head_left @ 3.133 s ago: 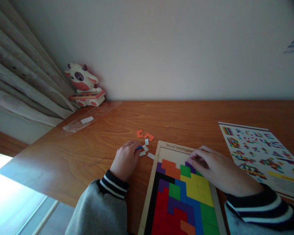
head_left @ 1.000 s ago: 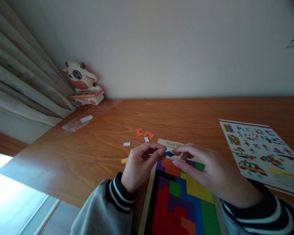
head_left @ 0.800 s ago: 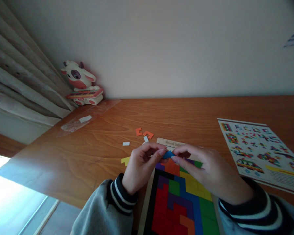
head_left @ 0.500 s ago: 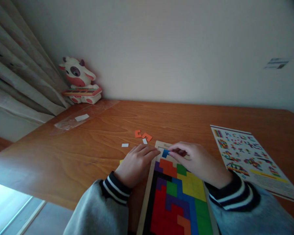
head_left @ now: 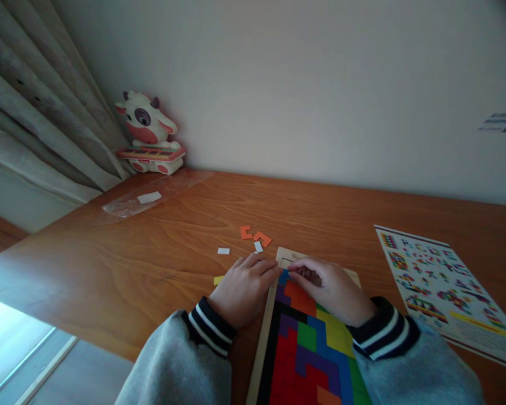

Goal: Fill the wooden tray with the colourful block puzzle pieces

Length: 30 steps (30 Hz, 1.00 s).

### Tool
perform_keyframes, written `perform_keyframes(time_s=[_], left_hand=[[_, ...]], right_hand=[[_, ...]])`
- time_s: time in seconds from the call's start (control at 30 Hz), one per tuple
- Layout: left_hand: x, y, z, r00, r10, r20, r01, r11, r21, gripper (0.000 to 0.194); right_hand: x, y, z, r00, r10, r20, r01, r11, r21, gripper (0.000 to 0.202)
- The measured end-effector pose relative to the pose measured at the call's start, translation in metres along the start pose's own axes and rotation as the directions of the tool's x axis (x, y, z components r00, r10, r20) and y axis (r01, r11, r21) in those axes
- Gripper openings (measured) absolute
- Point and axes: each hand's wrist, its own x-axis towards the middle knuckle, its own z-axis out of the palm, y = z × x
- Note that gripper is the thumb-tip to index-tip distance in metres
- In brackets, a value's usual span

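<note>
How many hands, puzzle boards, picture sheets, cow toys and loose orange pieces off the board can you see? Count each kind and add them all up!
Hands: 2 (left hand and right hand)
Puzzle board: 1
Picture sheet: 1
Cow toy: 1
Loose orange pieces: 2
Total: 7

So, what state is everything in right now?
Board: flat, mostly filled
Blue piece: near top left corner, partly hidden
Right hand: curled at blue piece, grip unclear
Left hand: palm down by board
Orange pieces: loose
White bits: loose
Yellow piece: partly hidden
Sheet: printed side up
Film: lying limp
Toy cow: upright
Curtain: in folds
</note>
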Motion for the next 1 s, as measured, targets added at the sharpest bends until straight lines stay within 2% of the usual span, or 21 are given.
perform_keyframes(time_s=[0.1, 0.3, 0.57, 0.87, 1.0], left_hand=[[-0.001, 0.000, 0.000, 1.000, -0.004, 0.022, 0.004, 1.000, -0.006, 0.040], [0.000, 0.002, 0.001, 1.000, -0.002, 0.000, 0.002, 1.000, 0.001, 0.044], [0.000, 0.003, 0.004, 1.000, -0.009, 0.018, 0.009, 1.000, 0.006, 0.044], [0.003, 0.007, 0.003, 0.999, -0.006, 0.034, 0.006, 1.000, -0.018, 0.042], [0.004, 0.007, 0.001, 1.000, -0.016, 0.026, 0.017, 1.000, -0.014, 0.039]], right_hand=[[0.000, 0.003, -0.001, 1.000, -0.008, -0.013, 0.008, 1.000, -0.002, 0.017], [-0.002, 0.012, -0.011, 0.997, 0.061, -0.047, -0.058, 0.996, 0.065, 0.021], [-0.001, 0.009, -0.005, 0.997, 0.042, -0.061, -0.039, 0.997, 0.061, 0.018], [-0.002, 0.005, -0.021, 0.992, 0.099, -0.083, -0.082, 0.978, 0.191, 0.024], [-0.001, 0.008, -0.019, 0.994, 0.095, -0.049, -0.081, 0.970, 0.229, 0.025]])
